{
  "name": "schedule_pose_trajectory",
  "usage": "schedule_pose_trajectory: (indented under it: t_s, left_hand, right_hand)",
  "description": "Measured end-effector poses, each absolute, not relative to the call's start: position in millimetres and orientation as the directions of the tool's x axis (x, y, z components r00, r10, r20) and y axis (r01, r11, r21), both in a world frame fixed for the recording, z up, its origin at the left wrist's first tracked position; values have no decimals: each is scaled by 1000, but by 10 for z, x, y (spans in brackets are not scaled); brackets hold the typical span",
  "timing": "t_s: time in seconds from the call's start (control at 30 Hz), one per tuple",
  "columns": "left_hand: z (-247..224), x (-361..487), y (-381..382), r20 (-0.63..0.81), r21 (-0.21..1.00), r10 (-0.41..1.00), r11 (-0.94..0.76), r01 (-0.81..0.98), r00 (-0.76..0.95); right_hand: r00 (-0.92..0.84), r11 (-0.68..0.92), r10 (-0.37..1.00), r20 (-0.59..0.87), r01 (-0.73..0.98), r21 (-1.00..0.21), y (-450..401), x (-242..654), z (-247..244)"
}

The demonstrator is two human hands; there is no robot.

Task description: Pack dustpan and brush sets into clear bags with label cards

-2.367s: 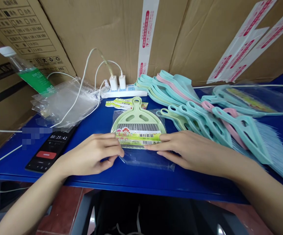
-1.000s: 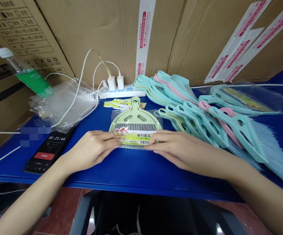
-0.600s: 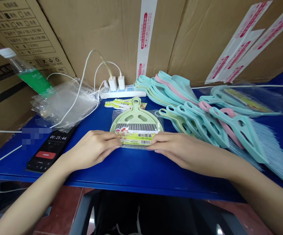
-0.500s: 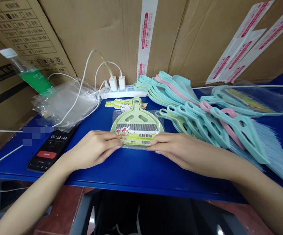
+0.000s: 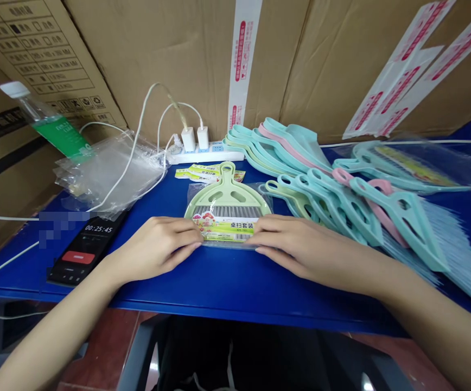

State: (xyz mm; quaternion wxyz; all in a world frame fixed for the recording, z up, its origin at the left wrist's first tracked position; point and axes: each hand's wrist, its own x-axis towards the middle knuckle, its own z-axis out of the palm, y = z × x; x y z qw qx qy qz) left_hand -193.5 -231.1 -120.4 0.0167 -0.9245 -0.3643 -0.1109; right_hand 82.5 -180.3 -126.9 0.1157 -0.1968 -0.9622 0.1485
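A light green dustpan and brush set point(image 5: 228, 202) lies in a clear plastic bag on the blue table point(image 5: 219, 293), handle pointing away from me. A yellow-green printed label point(image 5: 223, 228) shows across its bristles inside the bag. My left hand point(image 5: 166, 244) grips the bag's lower left corner between thumb and fingers. At the lower right corner, my right hand point(image 5: 296, 244) has its fingers over the label's edge, pinching the bag. Just behind the handle lie several loose labels point(image 5: 198, 172).
Several dustpans point(image 5: 276, 144) and brushes point(image 5: 361, 212) pile up at the right, with a bagged set point(image 5: 410, 168) behind. Left are clear bags point(image 5: 117, 168), a bottle point(image 5: 52, 122) and a phone point(image 5: 84, 250). A power strip point(image 5: 207, 156) with cables stands at the back.
My right hand has shifted slightly left over the label's right end. The left hand has hardly moved, and the bagged set stays in place.
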Motion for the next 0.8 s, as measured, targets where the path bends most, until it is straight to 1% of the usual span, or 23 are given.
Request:
schedule_pose_trajectory:
  t_s: [0.13, 0.3, 0.5, 0.67, 0.8]
  left_hand:
    - [-1231, -1939, -2307, 236, 30, 673, -726, 687, 701]
    - [-1237, -1945, -2296, 233, 25, 697, -701, 713, 678]
    - [-1207, -1943, -2305, 219, 35, 694, -708, 705, 686]
    - [-1189, -1928, -2314, 193, 32, 682, -723, 690, 705]
    - [-1179, -1925, -2326, 173, 90, 692, -720, 689, 701]
  right_hand:
    - [-893, 885, 417, 170, 356, -301, -1774, 833, -1297]
    - [-891, 883, 420, 173, 356, -307, -1767, 833, -1297]
    - [-894, 876, 426, 142, 367, -314, -1782, 828, -1269]
    - [-900, 870, 412, 143, 342, -356, -1784, 820, -1265]
    - [-906, 860, 397, 145, 312, -404, -1809, 821, -1245]
